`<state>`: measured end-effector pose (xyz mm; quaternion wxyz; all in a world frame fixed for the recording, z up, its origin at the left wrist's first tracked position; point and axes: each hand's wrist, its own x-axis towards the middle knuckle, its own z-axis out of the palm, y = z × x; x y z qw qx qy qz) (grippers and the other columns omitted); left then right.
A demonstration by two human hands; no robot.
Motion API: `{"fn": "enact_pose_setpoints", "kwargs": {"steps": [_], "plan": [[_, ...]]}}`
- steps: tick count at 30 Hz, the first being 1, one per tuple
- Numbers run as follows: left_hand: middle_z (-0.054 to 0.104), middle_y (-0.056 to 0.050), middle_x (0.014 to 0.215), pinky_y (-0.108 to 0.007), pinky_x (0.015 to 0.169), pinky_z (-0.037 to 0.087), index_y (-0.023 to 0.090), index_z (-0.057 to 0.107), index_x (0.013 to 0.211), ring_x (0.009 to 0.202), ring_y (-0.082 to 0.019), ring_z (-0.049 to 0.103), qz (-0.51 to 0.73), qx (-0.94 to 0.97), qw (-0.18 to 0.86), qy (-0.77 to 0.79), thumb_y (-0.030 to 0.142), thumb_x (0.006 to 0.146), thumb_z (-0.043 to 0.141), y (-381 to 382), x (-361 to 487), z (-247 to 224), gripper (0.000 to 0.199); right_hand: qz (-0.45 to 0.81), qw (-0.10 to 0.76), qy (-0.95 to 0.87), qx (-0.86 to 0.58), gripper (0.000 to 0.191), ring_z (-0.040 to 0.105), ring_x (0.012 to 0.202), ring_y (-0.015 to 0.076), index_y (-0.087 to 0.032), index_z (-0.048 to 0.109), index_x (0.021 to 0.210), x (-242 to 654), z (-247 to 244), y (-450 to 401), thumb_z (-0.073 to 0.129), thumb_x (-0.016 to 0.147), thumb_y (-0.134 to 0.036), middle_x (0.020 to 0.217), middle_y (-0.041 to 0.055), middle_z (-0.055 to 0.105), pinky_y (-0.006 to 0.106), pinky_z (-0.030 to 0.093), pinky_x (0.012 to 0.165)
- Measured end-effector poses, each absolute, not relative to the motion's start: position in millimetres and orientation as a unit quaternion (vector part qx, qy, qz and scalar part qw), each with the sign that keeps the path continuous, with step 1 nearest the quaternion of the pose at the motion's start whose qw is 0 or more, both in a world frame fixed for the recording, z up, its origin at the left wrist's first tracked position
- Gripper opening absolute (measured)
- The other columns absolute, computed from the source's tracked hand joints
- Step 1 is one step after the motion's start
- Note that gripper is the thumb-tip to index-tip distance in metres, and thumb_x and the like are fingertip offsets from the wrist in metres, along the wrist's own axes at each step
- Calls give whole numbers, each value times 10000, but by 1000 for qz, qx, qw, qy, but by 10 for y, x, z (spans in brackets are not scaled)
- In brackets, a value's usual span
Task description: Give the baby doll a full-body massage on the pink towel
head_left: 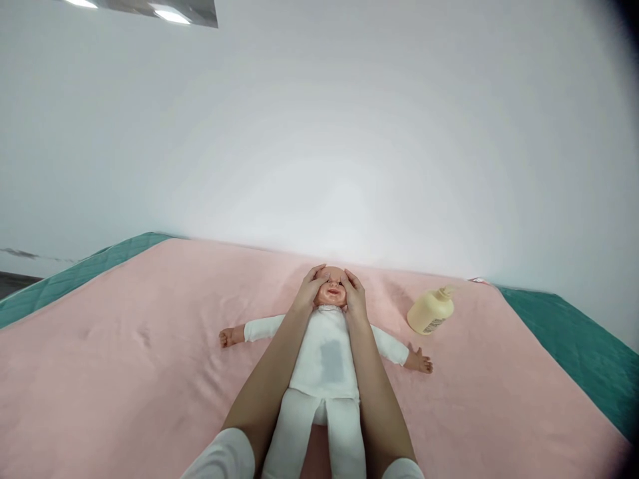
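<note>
Hands first: I see my left hand cupped against one side of the head of a soft-bodied baby doll in a white one-piece suit, and my right hand cupped against the other side. Both hands are partly curled, fingers spread and laid flat along the doll's temples and cheeks, so they press on the head from either side rather than closing round it; the doll's face shows between them. My bare forearms run up from the bottom of the head view along both flanks of the doll's torso, with white sleeves pushed back near the lower edge. The doll lies on its back in the middle of a pink plush blanket, arms stretched out to either side and legs pointing toward me, a greyish patch on its chest. To the right of the doll's head, apart from it, a pale yellow plastic pump bottle lies tipped on its side on the same blanket, nozzle pointing away from me. A teal quilted cover shows beyond the blanket at both edges, and a plain white wall rises behind the bed.
</note>
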<state>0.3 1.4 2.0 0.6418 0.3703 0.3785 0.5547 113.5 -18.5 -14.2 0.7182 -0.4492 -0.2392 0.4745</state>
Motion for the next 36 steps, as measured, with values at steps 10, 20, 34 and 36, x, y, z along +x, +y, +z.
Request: {"fn": "enact_pose_setpoints", "kwargs": {"steps": [10, 20, 34, 36], "plan": [[664, -68, 965, -294, 785, 523, 185, 649, 1100, 798, -156, 629, 545, 337, 679, 359, 218, 724, 700, 9, -10, 68, 381, 491, 722, -219, -436, 455, 666, 898, 188, -178, 664, 1055, 1137, -105, -199, 736, 621, -294, 1018, 54, 707, 323, 549, 807], [661, -93, 1094, -346, 876, 513, 191, 664, 1098, 886, -183, 648, 541, 313, 698, 351, 166, 734, 662, 22, -25, 71, 365, 502, 724, -201, -427, 350, 665, 892, 197, -193, 707, 974, 1156, -82, -209, 675, 626, -202, 948, 38, 720, 349, 546, 832], [624, -124, 1235, -371, 948, 488, 177, 670, 1119, 1025, -217, 637, 542, 312, 703, 339, 111, 774, 592, -23, -84, 91, 360, 527, 726, -159, -413, 327, 693, 795, 207, -172, 708, 930, 1146, -55, -208, 608, 619, -155, 895, 63, 739, 401, 558, 817], [624, -120, 1246, -372, 969, 479, 178, 676, 1118, 1062, -222, 629, 543, 320, 702, 333, 121, 785, 590, -21, -99, 69, 348, 531, 725, -156, -409, 322, 696, 821, 218, -172, 706, 940, 1146, -71, -203, 616, 631, -174, 914, 74, 739, 422, 554, 829]]}}
